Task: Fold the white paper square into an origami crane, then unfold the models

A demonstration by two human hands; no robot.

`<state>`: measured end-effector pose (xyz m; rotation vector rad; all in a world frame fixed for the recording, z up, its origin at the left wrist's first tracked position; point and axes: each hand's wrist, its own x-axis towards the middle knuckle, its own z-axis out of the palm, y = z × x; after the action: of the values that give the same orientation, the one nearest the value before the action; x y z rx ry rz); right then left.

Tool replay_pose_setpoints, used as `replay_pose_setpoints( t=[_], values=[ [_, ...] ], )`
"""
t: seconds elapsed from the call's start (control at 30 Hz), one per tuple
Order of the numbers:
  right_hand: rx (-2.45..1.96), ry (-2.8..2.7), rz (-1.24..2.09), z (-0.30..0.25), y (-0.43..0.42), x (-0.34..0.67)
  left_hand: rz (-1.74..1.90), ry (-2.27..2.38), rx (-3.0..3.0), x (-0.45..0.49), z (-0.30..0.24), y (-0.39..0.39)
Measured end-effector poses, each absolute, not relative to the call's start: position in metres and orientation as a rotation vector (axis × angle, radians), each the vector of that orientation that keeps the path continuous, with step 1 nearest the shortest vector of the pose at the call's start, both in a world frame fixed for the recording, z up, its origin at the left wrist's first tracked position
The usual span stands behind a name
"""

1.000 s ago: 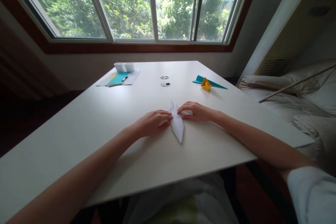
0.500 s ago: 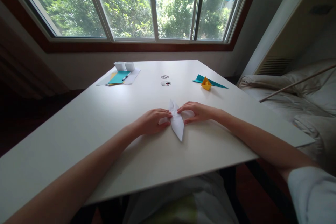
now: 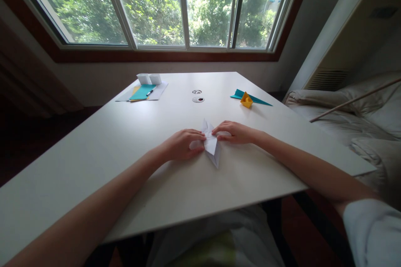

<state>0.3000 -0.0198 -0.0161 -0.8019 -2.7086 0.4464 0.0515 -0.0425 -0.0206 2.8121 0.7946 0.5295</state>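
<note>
A piece of white folded paper [image 3: 210, 143] lies on the table in front of me, long and narrow with pointed ends. At its near end an upper flap stands apart from the layer beneath. My left hand [image 3: 183, 144] holds the paper's left edge, with fingertips on top and the thumb low beside it. On the other side my right hand [image 3: 235, 132] grips the right edge, its index fingertip on the paper and its thumb drawn in under the fingers. What the right thumb touches is hard to make out.
Two small white paper boxes [image 3: 149, 79] sit behind teal paper [image 3: 143, 91] and a pen [image 3: 149, 92] at the back left. An orange paper boat [image 3: 246, 100] and a teal paper plane [image 3: 257, 99] rest at the back right of the white table [image 3: 175, 200].
The near upper flap of the white paper has lifted away from the layer below. My right thumb has moved up and away from me. The left hand stays almost still.
</note>
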Motion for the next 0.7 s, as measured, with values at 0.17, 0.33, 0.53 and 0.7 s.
replay_pose_setpoints(
  t=[0.17, 0.33, 0.53, 0.7],
  values=[
    [-0.797, -2.680, 0.379, -0.0180, -0.0213, 0.2951, 0.556, 0.827, 2.825, 0.0525, -0.0198, -0.0430],
    [-0.722, -2.733, 0.457, -0.0144, -0.0200, 0.3001, 0.550, 0.836, 2.862, 0.0533, -0.0213, -0.0415],
    [-0.699, -2.762, 0.466, -0.0127, -0.0196, 0.3021, 0.553, 0.860, 2.861, 0.0545, -0.0209, -0.0421],
    [-0.690, -2.774, 0.463, -0.0109, -0.0206, 0.3014, 0.565, 0.858, 2.835, 0.0545, -0.0216, -0.0406]
  ],
)
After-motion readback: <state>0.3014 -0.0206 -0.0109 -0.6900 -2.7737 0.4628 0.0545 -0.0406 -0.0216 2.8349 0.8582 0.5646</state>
